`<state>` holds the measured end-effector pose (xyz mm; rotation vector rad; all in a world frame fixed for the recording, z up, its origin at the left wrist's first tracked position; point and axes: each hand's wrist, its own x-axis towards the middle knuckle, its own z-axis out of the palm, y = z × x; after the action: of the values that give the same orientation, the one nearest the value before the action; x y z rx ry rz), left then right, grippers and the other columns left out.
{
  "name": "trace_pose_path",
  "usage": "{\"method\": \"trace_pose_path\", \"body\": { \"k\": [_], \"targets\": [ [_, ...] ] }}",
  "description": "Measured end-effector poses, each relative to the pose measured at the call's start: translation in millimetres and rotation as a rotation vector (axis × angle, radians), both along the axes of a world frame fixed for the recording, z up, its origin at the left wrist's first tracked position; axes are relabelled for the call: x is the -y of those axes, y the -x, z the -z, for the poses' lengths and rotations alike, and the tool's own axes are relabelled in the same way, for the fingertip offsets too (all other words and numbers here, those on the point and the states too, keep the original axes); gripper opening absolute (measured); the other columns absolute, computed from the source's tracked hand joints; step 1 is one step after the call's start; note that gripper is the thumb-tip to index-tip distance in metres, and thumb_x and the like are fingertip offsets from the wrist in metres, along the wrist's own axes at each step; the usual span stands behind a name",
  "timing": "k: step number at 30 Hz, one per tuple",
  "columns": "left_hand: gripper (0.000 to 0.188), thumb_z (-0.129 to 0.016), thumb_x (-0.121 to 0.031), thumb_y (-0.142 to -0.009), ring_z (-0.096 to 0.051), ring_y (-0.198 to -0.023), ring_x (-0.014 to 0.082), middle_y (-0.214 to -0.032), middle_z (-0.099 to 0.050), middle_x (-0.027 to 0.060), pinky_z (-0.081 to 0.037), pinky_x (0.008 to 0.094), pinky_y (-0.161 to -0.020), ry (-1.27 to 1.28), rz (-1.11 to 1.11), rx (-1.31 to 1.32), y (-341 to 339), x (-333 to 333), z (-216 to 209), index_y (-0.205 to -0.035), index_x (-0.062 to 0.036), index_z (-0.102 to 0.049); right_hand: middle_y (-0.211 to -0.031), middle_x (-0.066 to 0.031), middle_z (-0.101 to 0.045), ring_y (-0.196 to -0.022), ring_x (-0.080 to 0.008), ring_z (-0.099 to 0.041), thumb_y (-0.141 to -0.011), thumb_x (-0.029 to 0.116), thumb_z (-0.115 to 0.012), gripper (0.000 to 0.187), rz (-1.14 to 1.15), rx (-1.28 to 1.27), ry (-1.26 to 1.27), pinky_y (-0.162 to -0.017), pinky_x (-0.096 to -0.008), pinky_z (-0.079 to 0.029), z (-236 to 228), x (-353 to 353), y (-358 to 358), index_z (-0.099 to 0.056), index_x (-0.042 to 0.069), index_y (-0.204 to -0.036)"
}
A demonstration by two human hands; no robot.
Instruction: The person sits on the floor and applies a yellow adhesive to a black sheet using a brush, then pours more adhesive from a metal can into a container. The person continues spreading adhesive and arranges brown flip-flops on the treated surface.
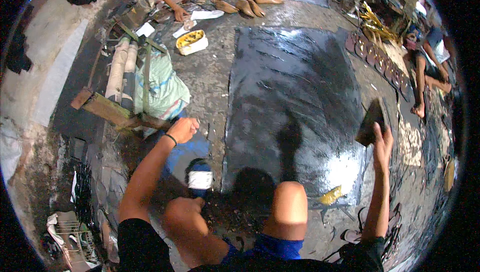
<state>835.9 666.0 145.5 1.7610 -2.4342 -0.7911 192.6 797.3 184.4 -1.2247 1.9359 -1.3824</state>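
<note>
A large glossy black sheet [292, 107] lies flat on the floor in front of me, with creases in its far part. My right hand [383, 144] grips the lower end of a dark flat slab [373, 119] at the sheet's right edge. What the slab is made of does not show. My left hand [183, 131] is closed with curled fingers, left of the sheet, above a blue patch [192, 147] on the floor. Whether anything small sits in those fingers is hidden. A yellow scrap [331, 195] rests on the sheet's near right corner.
A wooden frame [107, 111] with rolls and a pale green sack [162, 84] stands left. Beyond are a yellow-stained tub [192, 42], wooden shoe lasts [245, 7] and a co-worker's hands [181, 13]. Rows of sandals [375, 59] lie right, near another person's leg [420, 87].
</note>
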Motion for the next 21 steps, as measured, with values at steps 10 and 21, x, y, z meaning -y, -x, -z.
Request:
{"method": "trace_pose_path", "body": {
  "k": [10, 21],
  "targets": [
    [0.052, -0.059, -0.047, -0.090, -0.063, -0.093, 0.0187, -0.108, -0.065, 0.0129, -0.053, 0.0331, -0.075, -0.286, -0.720, -1.004, -56, 190, 145, -0.113, -0.0012, -0.058, -0.104, -0.0099, -0.066, -0.094, -0.0173, -0.056, -0.091, 0.023, -0.059, 0.036, -0.276, 0.259, -0.131, -0.086, -0.0317, -0.044, 57, 201, -267, -0.060, -0.004, -0.115],
    [0.075, -0.051, -0.068, -0.083, -0.057, -0.084, 0.0282, -0.096, -0.060, 0.0081, -0.047, 0.0390, -0.090, -0.400, -0.971, -1.725, -7, 496, 245, -0.126, -0.0068, -0.051, -0.098, -0.0055, -0.064, -0.085, -0.0135, -0.059, -0.091, 0.012, -0.060, 0.031, 0.406, 0.500, -0.330, -0.075, -0.0296, -0.049, 174, 17, -336, -0.057, -0.005, -0.116]
  ]
}}
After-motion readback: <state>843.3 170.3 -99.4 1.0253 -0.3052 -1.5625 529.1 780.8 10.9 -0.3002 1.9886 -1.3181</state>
